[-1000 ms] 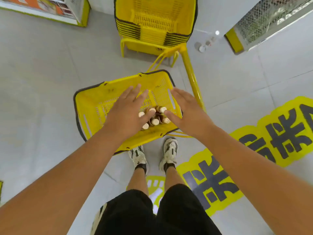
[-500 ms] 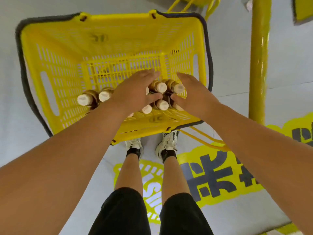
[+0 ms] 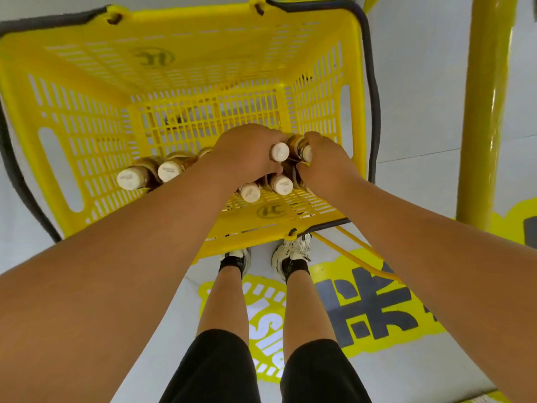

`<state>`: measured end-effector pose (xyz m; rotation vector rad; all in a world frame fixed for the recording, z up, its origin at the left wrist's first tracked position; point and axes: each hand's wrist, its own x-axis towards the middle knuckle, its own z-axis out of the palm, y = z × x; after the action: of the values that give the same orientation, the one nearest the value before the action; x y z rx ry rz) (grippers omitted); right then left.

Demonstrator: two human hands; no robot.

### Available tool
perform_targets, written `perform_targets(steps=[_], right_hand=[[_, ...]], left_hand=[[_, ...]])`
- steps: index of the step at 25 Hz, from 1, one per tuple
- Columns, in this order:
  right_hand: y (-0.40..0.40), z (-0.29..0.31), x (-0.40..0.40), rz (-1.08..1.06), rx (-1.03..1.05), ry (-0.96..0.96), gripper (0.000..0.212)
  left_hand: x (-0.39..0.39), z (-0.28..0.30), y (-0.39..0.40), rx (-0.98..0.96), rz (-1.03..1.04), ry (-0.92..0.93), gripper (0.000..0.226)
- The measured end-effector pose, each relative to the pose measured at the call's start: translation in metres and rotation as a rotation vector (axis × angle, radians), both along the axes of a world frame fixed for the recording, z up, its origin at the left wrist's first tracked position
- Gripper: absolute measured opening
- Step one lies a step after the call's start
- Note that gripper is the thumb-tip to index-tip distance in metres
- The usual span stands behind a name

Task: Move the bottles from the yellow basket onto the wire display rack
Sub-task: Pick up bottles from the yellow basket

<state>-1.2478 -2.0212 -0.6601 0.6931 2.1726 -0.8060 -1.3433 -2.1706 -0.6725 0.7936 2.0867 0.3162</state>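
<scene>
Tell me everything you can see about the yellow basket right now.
The yellow basket is glossy plastic with slotted, grid-like walls and floor, a dark band along its rim, oval hand slots in its side walls, and round logos moulded into two walls. It sits on the pale floor ahead of the person's shoes. Brown bottles with cream caps stand inside along the near wall. Both hands are down in it: the left hand and right hand grip bottles.

Arms: I see both bare to the frame edge, no sleeves
Shorts (image 3: 290, 370): black, ending above my knees
Socks (image 3: 296, 267): black, ankle-high
Sneakers (image 3: 293, 250): white with dark accents; laced
</scene>
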Motion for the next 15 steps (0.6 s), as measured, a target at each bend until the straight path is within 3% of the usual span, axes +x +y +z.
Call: perform_targets(steps=[8, 15], right_hand=[[-0.006, -0.012, 0.004, -0.258, 0.021, 0.128, 0.019], [-0.003, 0.015, 0.004, -0.334, 0.026, 0.296, 0.027]], left_hand=[[0.006, -0.012, 0.001, 0.038, 0.132, -0.022, 0.034], [0.012, 0.014, -0.009, 0.191, 0.420, -0.027, 0.040]])
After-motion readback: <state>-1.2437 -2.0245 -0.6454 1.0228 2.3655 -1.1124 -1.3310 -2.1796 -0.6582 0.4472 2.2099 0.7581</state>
